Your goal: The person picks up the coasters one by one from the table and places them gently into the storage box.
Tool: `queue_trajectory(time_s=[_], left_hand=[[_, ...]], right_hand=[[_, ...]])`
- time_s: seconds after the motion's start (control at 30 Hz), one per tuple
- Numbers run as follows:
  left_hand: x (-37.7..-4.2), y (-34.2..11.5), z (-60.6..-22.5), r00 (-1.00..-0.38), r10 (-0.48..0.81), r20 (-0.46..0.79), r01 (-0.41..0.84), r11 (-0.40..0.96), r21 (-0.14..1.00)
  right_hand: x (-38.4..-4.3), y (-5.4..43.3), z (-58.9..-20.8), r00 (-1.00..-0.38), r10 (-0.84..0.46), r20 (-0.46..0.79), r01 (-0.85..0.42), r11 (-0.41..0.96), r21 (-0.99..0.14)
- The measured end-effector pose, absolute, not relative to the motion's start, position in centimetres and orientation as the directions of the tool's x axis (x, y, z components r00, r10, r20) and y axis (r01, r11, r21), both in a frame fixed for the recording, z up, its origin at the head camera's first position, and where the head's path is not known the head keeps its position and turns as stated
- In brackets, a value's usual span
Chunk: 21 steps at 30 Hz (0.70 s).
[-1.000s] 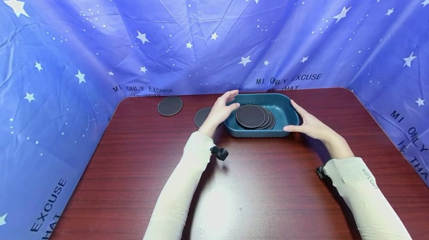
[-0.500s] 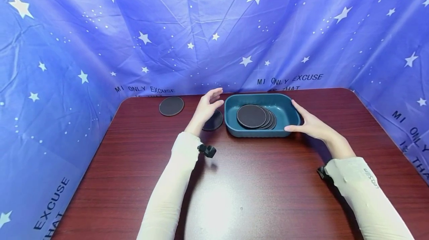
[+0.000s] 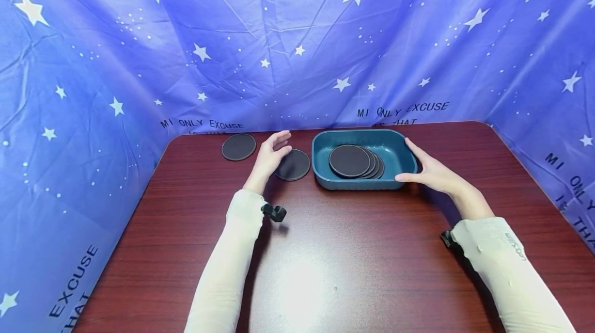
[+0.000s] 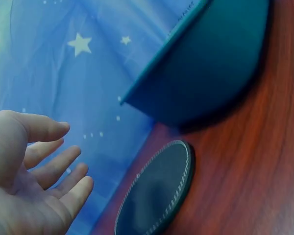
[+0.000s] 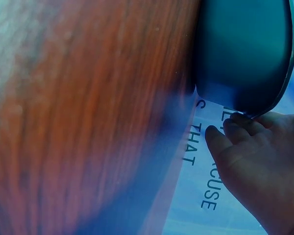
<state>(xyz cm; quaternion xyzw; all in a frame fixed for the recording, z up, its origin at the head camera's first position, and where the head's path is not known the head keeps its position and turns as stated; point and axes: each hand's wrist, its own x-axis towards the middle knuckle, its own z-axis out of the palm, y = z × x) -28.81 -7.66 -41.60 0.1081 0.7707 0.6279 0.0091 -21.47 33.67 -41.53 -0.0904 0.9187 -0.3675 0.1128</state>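
My left hand [image 3: 267, 158] is empty, its fingers loosely bent, at the left edge of a round dark coaster [image 3: 295, 167] with pale edge stitching. In the left wrist view the palm and fingers stand apart from that coaster [image 4: 157, 188]. A teal rectangular baking dish [image 3: 352, 185] stands just to the right, holding a fanned stack of several like coasters [image 3: 349, 161]. My right hand [image 3: 432, 172] holds the dish's right end, thumb on the near side and fingers toward the far corner. In the right wrist view those fingers [image 5: 220, 142] reach the dish's rim.
Another dark coaster [image 3: 239, 147] lies farther left, close to the back edge of the brown wooden table [image 3: 353, 266]. Blue star-printed cloth [image 3: 279, 38] hangs behind the table and along both sides.
My left hand has moved left, away from the dish's left end and across the nearer loose coaster, uncovering most of it. My right hand and the dish stay in place.
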Motion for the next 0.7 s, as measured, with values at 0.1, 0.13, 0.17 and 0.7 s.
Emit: queue_trajectory(time_s=[0.1, 0.13, 0.17, 0.7], left_hand=[[-28.7, -8.3, -42.3, -0.978, 0.169, 0.12, 0.154, 0.203, 0.967], [-28.6, -8.5, -42.5, -0.979, 0.167, 0.121, 0.155, 0.204, 0.967], [-28.6, -8.7, -42.7, -0.979, 0.163, 0.12, 0.153, 0.207, 0.966], [-28.5, -10.6, -46.0, -0.989, 0.147, -0.004, 0.036, 0.269, 0.962]], right_hand=[[-21.5, 33.6, -41.5, -0.958, -0.25, -0.141, -0.083, 0.712, -0.697], [-21.5, 33.6, -41.5, -0.958, -0.25, -0.14, -0.084, 0.712, -0.697], [-21.5, 33.6, -41.5, -0.958, -0.249, -0.14, -0.084, 0.713, -0.696], [-21.5, 33.6, -41.6, -0.959, -0.24, -0.153, -0.069, 0.719, -0.692]])
